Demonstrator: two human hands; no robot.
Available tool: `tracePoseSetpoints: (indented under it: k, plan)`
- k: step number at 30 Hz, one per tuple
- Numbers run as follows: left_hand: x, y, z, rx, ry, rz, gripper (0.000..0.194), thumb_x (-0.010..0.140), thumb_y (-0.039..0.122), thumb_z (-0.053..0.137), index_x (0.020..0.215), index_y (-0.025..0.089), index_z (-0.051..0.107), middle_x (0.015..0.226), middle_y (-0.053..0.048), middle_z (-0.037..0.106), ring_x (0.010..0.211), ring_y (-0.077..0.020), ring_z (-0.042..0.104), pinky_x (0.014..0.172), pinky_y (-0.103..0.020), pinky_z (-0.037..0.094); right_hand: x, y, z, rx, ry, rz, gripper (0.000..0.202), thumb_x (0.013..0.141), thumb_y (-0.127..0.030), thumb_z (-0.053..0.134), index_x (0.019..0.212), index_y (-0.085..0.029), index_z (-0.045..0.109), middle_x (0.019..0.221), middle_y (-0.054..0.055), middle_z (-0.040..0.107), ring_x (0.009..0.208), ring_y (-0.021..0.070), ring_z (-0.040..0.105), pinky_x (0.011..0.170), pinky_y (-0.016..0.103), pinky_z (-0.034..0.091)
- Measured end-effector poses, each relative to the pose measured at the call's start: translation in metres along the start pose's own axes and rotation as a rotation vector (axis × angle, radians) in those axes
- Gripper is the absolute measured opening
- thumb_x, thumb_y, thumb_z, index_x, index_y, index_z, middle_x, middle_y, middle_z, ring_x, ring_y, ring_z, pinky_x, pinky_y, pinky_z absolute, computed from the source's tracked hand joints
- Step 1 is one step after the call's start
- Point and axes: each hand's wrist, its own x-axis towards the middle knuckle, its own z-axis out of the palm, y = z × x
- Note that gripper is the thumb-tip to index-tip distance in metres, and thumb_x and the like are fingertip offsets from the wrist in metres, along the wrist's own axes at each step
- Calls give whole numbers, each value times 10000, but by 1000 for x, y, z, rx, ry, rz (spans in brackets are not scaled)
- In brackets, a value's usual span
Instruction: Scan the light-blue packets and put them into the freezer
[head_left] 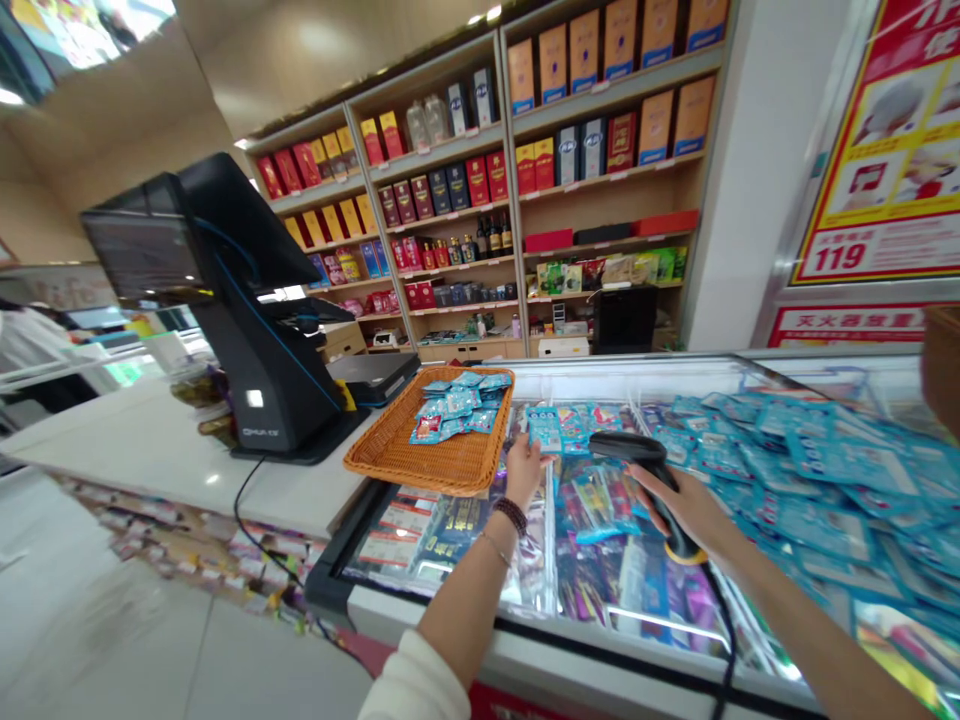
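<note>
My right hand (671,500) is wrapped round the grip of a black barcode scanner (637,447), whose head points left. A cable runs from its base down past the freezer's front edge. My left hand (525,470), with a beaded bracelet at the wrist, pinches a small blue packet (544,428) just right of a wicker basket (420,468). More blue packets (459,403) lie heaped in the basket's far part. Under both hands is the glass top of a chest freezer (517,605). A large pile of similar blue packets (817,470) covers its right side.
A black checkout terminal (262,350) stands on the white counter (112,440) at left, with a flat black device (375,378) beside it. Behind are shelves of boxes and bottles (450,190). A fire notice (885,150) hangs at right. A brown object (941,370) sits at the right edge.
</note>
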Motion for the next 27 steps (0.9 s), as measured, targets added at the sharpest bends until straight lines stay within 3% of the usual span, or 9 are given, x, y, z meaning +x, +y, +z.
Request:
tracePoseSetpoints:
  k: [4,8,12,18,21,23,25,27]
  plan:
    - [1,2,9,47,-4,21,169,839,282,721,940,180,632,747,6,675,624,-147,695,726,-330,652,-5,-6,-25,71,109,4,537,719,-719,754,685,-215,571,528,-47,577,312,86,463,337,238,314]
    - [6,-3,33,41,-90,23,204,800,322,752,905,182,648,804,-35,709,709,-181,713,721,-346,644,-18,-20,-72,86,274,-8,524,674,-693,787,712,-222,560,508,-59,567,311,88,456,332,234,319]
    - [8,-9,76,33,-180,10,250,760,368,789,879,179,675,819,-39,703,715,-188,704,727,-368,634,-40,-35,-130,81,491,22,508,633,-671,800,744,-228,579,506,-62,567,319,101,465,333,244,327]
    - [0,1,164,33,-389,-8,206,745,352,786,825,180,705,731,-23,690,688,-189,680,712,-355,610,-83,-38,-205,34,714,1,470,640,-625,822,751,-224,604,522,-38,588,351,116,480,348,255,345]
    - [-6,12,202,89,-609,85,117,802,310,716,788,196,693,667,-4,661,738,-196,683,795,-366,597,-102,-33,-227,39,814,2,456,676,-623,816,783,-215,643,544,-21,606,365,123,481,360,266,348]
    - [-12,20,218,234,-735,201,87,826,258,671,752,213,675,654,-4,648,801,-212,682,876,-392,577,-111,-31,-234,36,857,10,435,715,-622,799,786,-213,668,557,-3,621,377,133,492,370,279,359]
    - [-17,28,223,490,-730,366,85,820,202,658,737,213,669,746,-48,688,915,-257,680,971,-446,534,-116,-31,-236,35,875,28,418,724,-609,801,783,-211,687,569,15,638,396,149,511,381,293,379]
    - [-20,38,217,763,-659,523,60,815,162,654,793,191,701,954,-135,729,1078,-323,653,1059,-501,467,-115,-32,-234,38,889,38,422,701,-605,814,778,-209,688,565,22,641,397,155,514,378,297,381]
